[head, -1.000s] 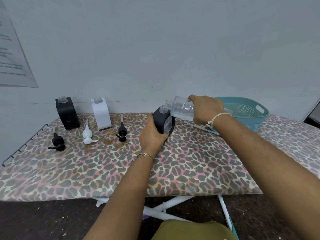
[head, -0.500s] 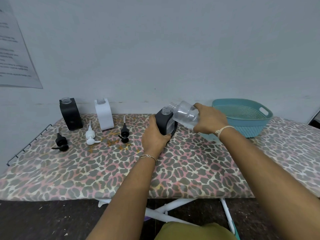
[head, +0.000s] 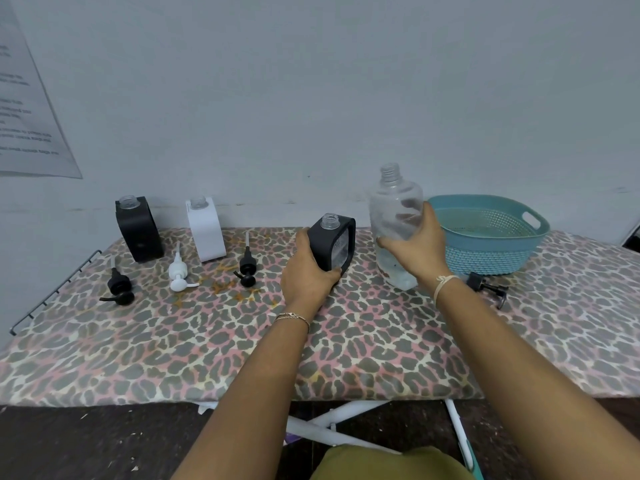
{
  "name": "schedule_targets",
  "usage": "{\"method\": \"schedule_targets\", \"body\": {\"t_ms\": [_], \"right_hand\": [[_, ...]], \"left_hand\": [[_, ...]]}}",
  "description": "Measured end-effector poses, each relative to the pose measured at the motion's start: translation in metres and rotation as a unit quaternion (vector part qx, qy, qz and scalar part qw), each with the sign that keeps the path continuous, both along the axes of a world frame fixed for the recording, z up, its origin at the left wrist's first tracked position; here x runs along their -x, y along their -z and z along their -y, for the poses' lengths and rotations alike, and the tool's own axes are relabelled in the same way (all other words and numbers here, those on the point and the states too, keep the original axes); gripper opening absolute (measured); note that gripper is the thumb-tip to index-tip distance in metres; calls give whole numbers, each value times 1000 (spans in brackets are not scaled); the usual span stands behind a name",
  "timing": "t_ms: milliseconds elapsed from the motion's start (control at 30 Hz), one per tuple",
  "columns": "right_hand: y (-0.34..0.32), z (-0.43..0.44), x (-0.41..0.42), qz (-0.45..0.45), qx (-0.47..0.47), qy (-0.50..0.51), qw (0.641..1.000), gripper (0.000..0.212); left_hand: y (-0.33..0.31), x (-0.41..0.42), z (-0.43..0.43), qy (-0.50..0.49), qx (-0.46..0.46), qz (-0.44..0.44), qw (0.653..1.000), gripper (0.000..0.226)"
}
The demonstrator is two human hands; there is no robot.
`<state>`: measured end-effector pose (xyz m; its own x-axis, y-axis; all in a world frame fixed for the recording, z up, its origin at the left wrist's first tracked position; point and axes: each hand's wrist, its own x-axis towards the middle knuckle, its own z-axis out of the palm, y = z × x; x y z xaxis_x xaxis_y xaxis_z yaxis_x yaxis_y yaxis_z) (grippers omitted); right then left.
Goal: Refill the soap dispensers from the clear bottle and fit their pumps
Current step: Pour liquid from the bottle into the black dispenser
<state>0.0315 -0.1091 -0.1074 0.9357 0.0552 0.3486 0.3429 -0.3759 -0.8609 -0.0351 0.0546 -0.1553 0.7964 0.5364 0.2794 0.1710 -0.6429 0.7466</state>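
Observation:
My left hand [head: 306, 273] grips a black square dispenser [head: 334, 241] with an open neck, standing mid-board. To its right the clear bottle [head: 394, 216] stands upright on the board, capless, with a little liquid at its bottom, held by my right hand [head: 414, 245]. At the back left stand a second black dispenser [head: 138, 228] and a white dispenser [head: 206, 228], both open-necked. In front of them lie three loose pumps: black [head: 117, 287], white [head: 179, 273], black [head: 247, 266]. Another black pump [head: 486, 289] lies right of my right wrist.
A teal plastic basket [head: 491, 237] sits at the back right, just behind the clear bottle. The leopard-print ironing board [head: 207, 341] ends at a wire rack [head: 52, 289] on the left. A wall rises right behind the board.
The clear bottle was tilted, neck at the black dispenser's mouth; my right hand has swung it upright and set it on the board to the right. My left hand kept its grip.

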Motion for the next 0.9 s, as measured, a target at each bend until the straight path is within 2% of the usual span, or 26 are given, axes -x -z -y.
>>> {"method": "schedule_targets", "body": {"t_ms": [167,233,667,800,900], "right_hand": [[13,-12,4,-8,-124,38,992,62],[19,-16,5,-5,-143,51,988,63],[41,-19,5,-37,-99,81,991,80],[40,-24,17,4,-108,139,984,91],[40,-26,33,83,-93,172,977,91]], "left_hand": [[0,0,0,-7,-3,1,1000,78],[1,0,-1,-5,-2,2,1000,78],[1,2,1,-7,-5,-4,1000,79],[1,2,1,-5,-5,-3,1000,77],[0,2,1,3,6,-3,1000,76]]}}
